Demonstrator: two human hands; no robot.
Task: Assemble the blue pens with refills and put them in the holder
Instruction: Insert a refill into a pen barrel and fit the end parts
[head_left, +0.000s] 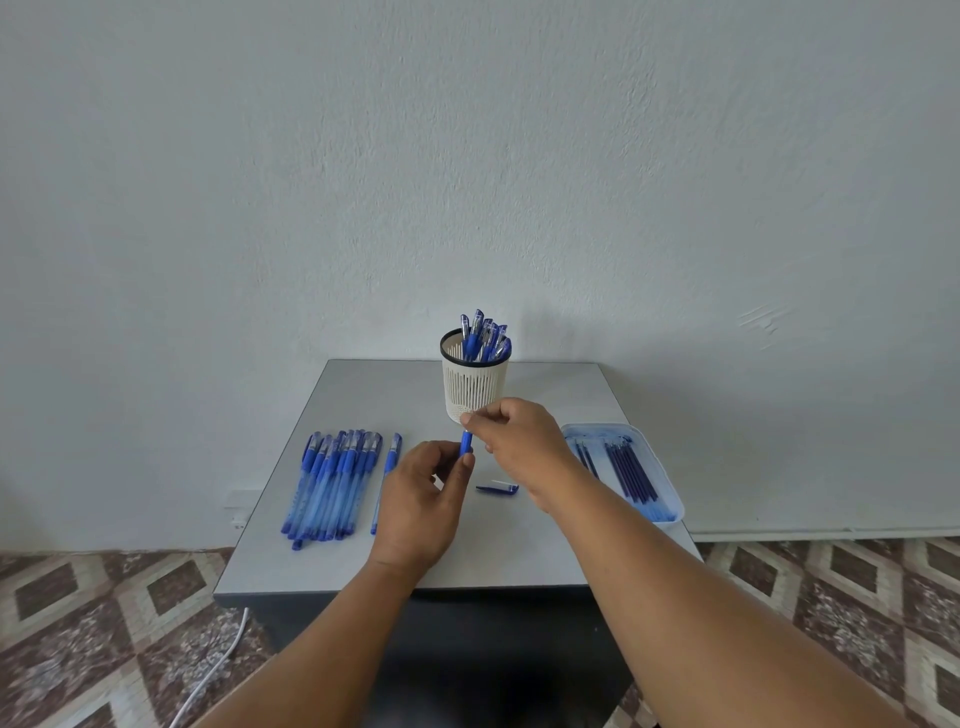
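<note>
Mid-assembly: the left hand grips the blue pen barrel upright in front of the mesh holder, while the right hand pinches its top end – likely seating the refill or tip; capping with the loose cap probably follows

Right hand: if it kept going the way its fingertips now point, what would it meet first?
The right hand points left and slightly away, pinching the top of the pen that the left hand grips. Beyond the pen, probably the base of the holder, though depth is unclear.
</note>
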